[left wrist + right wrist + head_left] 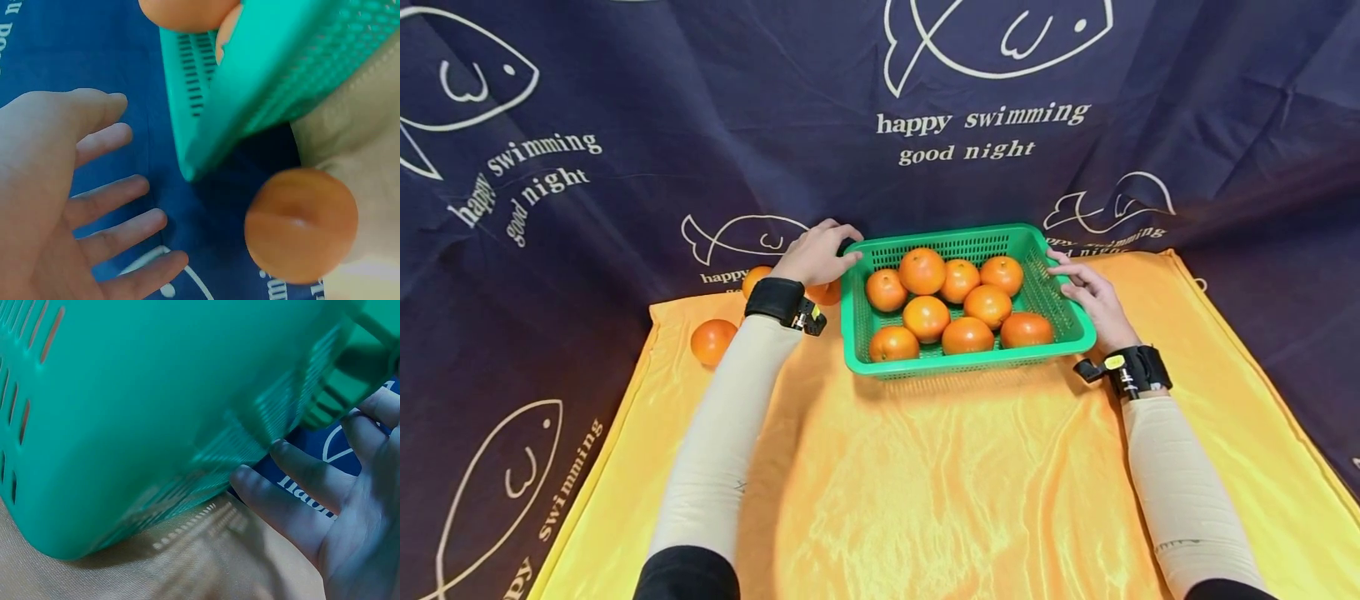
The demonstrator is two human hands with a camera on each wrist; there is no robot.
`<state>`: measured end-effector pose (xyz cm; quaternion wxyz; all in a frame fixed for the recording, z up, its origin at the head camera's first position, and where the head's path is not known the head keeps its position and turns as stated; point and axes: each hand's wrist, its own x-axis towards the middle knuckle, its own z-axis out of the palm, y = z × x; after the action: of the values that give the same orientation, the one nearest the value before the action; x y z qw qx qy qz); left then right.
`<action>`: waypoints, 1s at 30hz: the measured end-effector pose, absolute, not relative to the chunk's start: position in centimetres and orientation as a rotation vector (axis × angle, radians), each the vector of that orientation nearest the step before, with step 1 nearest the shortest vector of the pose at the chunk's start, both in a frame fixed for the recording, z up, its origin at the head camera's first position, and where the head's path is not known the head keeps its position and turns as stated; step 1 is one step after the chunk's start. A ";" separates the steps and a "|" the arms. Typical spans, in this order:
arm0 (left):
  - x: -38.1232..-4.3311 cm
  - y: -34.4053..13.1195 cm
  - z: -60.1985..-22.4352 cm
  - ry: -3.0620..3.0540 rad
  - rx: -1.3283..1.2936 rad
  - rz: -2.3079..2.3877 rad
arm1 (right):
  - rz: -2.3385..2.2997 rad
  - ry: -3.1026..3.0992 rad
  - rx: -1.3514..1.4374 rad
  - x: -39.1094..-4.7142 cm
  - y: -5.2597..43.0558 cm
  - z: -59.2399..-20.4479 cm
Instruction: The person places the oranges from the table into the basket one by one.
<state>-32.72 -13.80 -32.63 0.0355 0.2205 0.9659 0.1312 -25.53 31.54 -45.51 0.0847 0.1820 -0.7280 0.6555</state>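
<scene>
A green plastic basket (pixel 973 360) full of oranges (pixel 922 271) stands towards the back of the table. Beside its left rim is my left hand (pixel 817 254); the left wrist view shows that hand's fingers (pixel 115 187) spread and apart from the basket, holding nothing. On the opposite side, my right hand (pixel 1097 300) is at the right rim. In the right wrist view, its extended fingers (pixel 312 472) reach along the outside of the basket wall (pixel 156 412), fingertips right at the slotted side. One loose orange (pixel 301 226) lies below the basket's corner in the left wrist view.
Another loose orange (pixel 713 342) sits on the yellow satin cloth (pixel 955 483), left of my left wrist. Two more show partly behind that hand, one orange (pixel 756 280) near the cloth's back edge. A dark blue curtain (pixel 775 100) with white fish prints hangs behind.
</scene>
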 end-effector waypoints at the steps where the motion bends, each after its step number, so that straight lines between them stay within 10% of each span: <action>1: -32.7 -14.0 -32.7 2.967 0.664 0.410 | 1.951 -2.176 0.544 -25.5 31.5 -45.6; 30: -33.1 -16.3 -35.1 2.907 0.458 0.287 | 1.928 -2.198 0.539 -25.8 31.8 -45.9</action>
<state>-33.07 -16.35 -35.09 0.0924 0.1543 0.9789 0.0967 -25.75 31.80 -45.91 0.0841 0.1805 -0.7367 0.6462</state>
